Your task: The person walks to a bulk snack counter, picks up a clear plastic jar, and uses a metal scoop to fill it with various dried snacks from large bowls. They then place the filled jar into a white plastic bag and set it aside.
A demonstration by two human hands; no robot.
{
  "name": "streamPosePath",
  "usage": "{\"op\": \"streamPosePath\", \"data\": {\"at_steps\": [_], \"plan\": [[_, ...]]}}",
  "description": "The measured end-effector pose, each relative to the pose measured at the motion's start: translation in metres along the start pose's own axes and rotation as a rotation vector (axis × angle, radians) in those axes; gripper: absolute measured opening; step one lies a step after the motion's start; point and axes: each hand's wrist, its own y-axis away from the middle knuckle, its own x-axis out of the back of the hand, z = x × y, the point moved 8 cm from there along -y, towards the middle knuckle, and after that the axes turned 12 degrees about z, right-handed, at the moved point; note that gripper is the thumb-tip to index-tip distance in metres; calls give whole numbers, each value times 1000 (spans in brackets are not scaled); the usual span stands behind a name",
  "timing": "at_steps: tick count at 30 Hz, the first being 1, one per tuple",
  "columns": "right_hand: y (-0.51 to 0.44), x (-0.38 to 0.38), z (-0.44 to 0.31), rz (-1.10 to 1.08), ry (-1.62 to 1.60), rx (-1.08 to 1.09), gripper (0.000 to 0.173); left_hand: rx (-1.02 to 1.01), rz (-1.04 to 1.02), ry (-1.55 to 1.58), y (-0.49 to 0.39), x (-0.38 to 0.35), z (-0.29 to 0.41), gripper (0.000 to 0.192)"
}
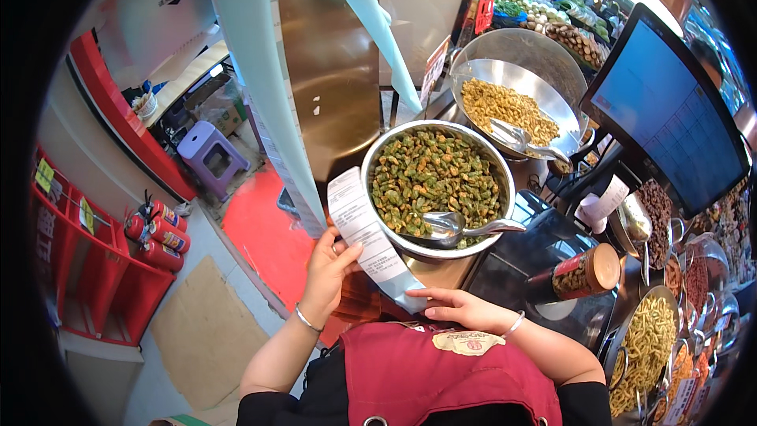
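Note:
My left hand (332, 269) pinches a long printed paper strip (358, 222) between thumb and fingers, beside a steel bowl. Near its lower end, the fingers of my right hand (455, 309) rest on the strip's bluish curled part; whether they grip it is unclear. Just beyond, the steel bowl (510, 189) holds green food pieces with a reddish coating, and a metal scoop (446, 226) lies in them. Long, pale blue-green paper strips (248, 53) hang at the upper left, one reaching down to my left hand.
A monitor (668, 100) stands at right above a dark glossy scale (532, 248) bearing a lidded jar (576, 275). Behind the bowl is a steel pan (514, 74) of yellow food. More food bowls line the right. Fire extinguishers (162, 236) and a purple stool (210, 151) are at left.

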Motion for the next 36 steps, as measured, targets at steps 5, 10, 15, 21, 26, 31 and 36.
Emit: {"op": "streamPosePath", "data": {"at_steps": [5,10,15,21,26,31,36], "plan": [[5,2,-7,91,350,328,49,-318,-100,-257,-39,-37,33,44],[16,10,-12,180,351,381,42,-594,-215,-327,-70,-75,66,56],[26,17,-10,270,381,361,35,-987,83,-1039,-96,-83,76,48],[30,21,-5,274,414,290,29,-999,222,-1380,-111,-73,57,30],[31,23,-6,283,397,336,28,-1041,284,-1509,-106,-78,59,30],[31,25,-10,308,373,351,28,-1212,247,-1447,-62,-95,77,28],[37,25,-27,332,395,375,25,-1979,245,-944,74,-74,116,30]]}}
